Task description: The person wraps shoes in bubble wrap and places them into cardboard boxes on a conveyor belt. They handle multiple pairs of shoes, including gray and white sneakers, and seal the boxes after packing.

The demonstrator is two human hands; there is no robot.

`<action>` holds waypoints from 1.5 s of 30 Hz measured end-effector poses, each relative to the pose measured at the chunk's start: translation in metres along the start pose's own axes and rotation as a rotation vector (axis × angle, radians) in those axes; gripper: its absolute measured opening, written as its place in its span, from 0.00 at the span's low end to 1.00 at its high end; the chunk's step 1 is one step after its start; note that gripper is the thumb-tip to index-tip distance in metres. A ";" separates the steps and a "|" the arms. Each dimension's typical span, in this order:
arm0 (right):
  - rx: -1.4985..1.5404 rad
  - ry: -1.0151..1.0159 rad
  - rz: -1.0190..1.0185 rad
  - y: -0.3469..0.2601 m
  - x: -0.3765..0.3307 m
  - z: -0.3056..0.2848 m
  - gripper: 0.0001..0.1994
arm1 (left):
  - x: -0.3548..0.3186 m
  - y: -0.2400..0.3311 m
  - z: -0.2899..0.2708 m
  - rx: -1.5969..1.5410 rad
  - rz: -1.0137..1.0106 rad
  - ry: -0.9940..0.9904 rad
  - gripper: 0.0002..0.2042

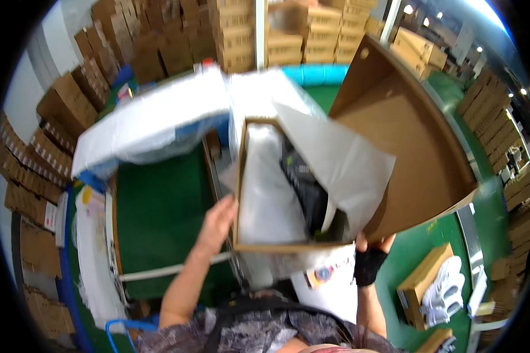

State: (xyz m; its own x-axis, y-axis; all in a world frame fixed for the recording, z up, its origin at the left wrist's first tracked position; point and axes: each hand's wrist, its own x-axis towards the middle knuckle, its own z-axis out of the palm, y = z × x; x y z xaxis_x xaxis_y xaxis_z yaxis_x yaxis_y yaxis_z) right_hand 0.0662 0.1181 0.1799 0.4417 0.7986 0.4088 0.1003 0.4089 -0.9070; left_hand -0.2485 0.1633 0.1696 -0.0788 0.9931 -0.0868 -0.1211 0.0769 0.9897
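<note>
An open cardboard shoebox (238, 217) is held tilted in front of me, its brown lid (418, 135) swung up to the right. White tissue paper (271, 194) lines its left side, and a loose sheet (341, 159) stands up out of it. Between them lies a dark item (305, 185), probably a shoe, partly covered by paper. My left hand (219, 219) presses the box's left wall with its fingers. Wearing a black fingerless glove, my right hand (372, 253) grips the near right corner where box and lid meet; some of its fingers are hidden.
Wrapped white padding (153, 120) covers a frame beyond the green surface (165, 217) at left. On the green belt at right, white shoes (444, 294) lie by an open box (417, 291). Stacked cartons (237, 35) rise at the back, with a turquoise roll (315, 75) before them.
</note>
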 end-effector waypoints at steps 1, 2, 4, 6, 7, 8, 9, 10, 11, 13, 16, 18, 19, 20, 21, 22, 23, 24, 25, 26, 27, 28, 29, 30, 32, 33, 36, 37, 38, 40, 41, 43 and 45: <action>-0.063 -0.043 -0.014 -0.001 0.000 -0.003 0.31 | -0.003 -0.009 0.002 0.044 0.022 -0.008 0.22; -0.056 -0.077 -0.014 0.000 -0.002 -0.005 0.33 | -0.003 -0.013 0.003 0.086 0.038 -0.007 0.23; -0.147 -0.173 -0.061 -0.006 -0.007 -0.005 0.35 | -0.005 0.002 0.009 -0.112 -0.140 -0.072 0.25; -0.404 -0.326 -0.181 0.005 -0.011 -0.002 0.37 | -0.007 0.009 0.012 -0.228 -0.114 -0.025 0.28; -0.530 -0.392 -0.212 0.002 -0.014 0.004 0.37 | -0.010 0.009 0.008 -0.271 -0.131 0.006 0.29; -0.679 -0.428 -0.355 0.004 -0.014 0.010 0.34 | -0.005 0.008 0.003 -0.415 -0.192 -0.039 0.29; -0.810 -0.457 -0.494 0.009 -0.017 0.017 0.32 | -0.002 0.005 -0.006 -0.546 -0.266 -0.066 0.28; -0.960 -0.467 -0.615 0.016 -0.020 0.023 0.28 | -0.001 0.008 -0.013 -0.682 -0.329 -0.099 0.27; -0.961 -0.420 -0.690 0.021 -0.023 0.026 0.20 | -0.008 0.016 -0.014 -0.584 -0.322 -0.127 0.34; -0.960 -0.417 -0.731 0.020 -0.025 0.029 0.17 | -0.021 0.016 -0.019 -0.578 -0.211 -0.048 0.37; -1.038 -0.442 -0.734 0.016 -0.027 0.024 0.16 | -0.020 0.008 -0.012 -0.337 -0.044 -0.077 0.40; -1.083 -0.403 -0.740 0.020 -0.029 0.017 0.16 | -0.013 0.010 -0.005 0.012 0.003 -0.212 0.40; -1.045 -0.348 -0.754 0.024 -0.033 0.022 0.16 | -0.014 0.009 -0.002 0.045 0.077 -0.153 0.33; -1.026 -0.360 -0.753 0.025 -0.033 0.024 0.17 | -0.014 0.007 -0.003 0.014 0.036 -0.115 0.35; -1.010 -0.371 -0.750 0.022 -0.031 0.025 0.18 | -0.013 0.005 -0.005 -0.018 -0.005 -0.079 0.37; -1.006 -0.378 -0.741 0.020 -0.030 0.024 0.18 | -0.010 0.000 -0.004 -0.053 -0.052 -0.054 0.39; -1.001 -0.385 -0.729 0.019 -0.030 0.025 0.19 | -0.010 0.000 -0.007 0.015 0.035 -0.058 0.33; -1.001 -0.391 -0.730 0.021 -0.030 0.025 0.18 | -0.008 0.003 -0.011 0.106 0.044 -0.046 0.32; -1.013 -0.398 -0.727 0.024 -0.030 0.022 0.17 | -0.006 0.022 -0.008 0.190 0.050 -0.043 0.30; -0.999 -0.401 -0.727 0.024 -0.032 0.026 0.17 | -0.004 0.042 -0.012 0.291 0.065 -0.024 0.29; -1.021 -0.434 -0.730 0.023 -0.032 0.025 0.17 | 0.006 0.045 -0.015 0.499 0.451 0.042 0.27; -1.068 -0.440 -0.710 0.025 -0.032 0.022 0.17 | 0.008 0.091 0.013 0.510 0.510 0.016 0.28; -1.028 -0.444 -0.658 0.025 -0.035 0.022 0.18 | 0.011 0.125 0.034 0.280 0.571 -0.202 0.33; -0.981 -0.460 -0.624 0.023 -0.035 0.023 0.18 | 0.027 0.144 0.045 0.231 0.649 -0.328 0.35; -0.976 -0.475 -0.618 0.021 -0.028 0.020 0.20 | 0.056 0.189 0.100 -0.237 0.464 -0.553 0.41; -0.998 -0.485 -0.628 0.023 -0.028 0.019 0.20 | 0.071 0.198 0.118 -0.507 0.352 -0.651 0.43; -1.004 -0.545 -0.609 0.014 -0.029 0.017 0.24 | 0.132 0.145 0.140 -0.874 0.026 -0.542 0.48; -0.959 -0.628 -0.567 0.005 -0.025 0.016 0.26 | 0.148 0.115 0.135 -0.902 -0.056 -0.435 0.49; -0.894 -0.725 -0.503 -0.003 -0.023 0.020 0.28 | 0.157 0.078 0.120 -0.916 -0.153 -0.306 0.50; -0.767 -0.987 -0.445 -0.005 -0.001 0.002 0.33 | 0.158 0.035 0.114 -0.943 -0.239 -0.247 0.52; -0.702 -1.018 -0.505 0.004 0.019 -0.004 0.31 | 0.163 0.031 0.118 -0.959 -0.221 -0.310 0.53; -0.628 -0.932 -0.515 -0.005 0.042 0.024 0.28 | 0.164 0.023 0.115 -1.000 -0.214 -0.401 0.57; -0.641 -0.853 -0.425 -0.039 0.064 0.070 0.26 | 0.165 0.019 0.111 -1.068 -0.278 -0.391 0.58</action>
State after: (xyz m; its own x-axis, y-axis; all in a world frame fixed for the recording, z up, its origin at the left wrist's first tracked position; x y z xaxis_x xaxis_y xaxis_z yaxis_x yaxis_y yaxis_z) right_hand 0.0283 0.1842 0.2480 -0.4595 0.7892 0.4074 0.6399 0.6123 -0.4643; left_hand -0.1538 0.3381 0.1869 0.3679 0.9279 -0.0600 -0.8709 0.3665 0.3274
